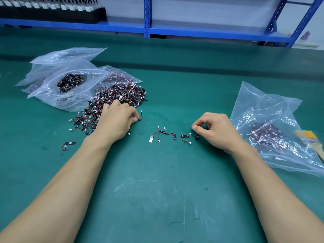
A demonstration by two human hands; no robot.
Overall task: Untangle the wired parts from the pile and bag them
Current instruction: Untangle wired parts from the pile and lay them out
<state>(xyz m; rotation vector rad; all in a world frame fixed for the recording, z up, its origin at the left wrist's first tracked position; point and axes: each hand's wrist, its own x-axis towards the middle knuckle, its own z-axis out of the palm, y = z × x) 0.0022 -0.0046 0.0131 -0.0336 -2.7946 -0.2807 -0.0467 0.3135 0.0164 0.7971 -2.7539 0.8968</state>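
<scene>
On the green mat, 1 wired part is pinched by the curled left hand beside the pile at 10 o'clock and is best drawn out slowly, while whether the curled right hand grips anything cannot be told.

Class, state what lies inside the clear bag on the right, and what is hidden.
Inside the bag lies a heap of wired parts, dark with red wires. Creases and glare blur them, so how many there are cannot be told.
</scene>
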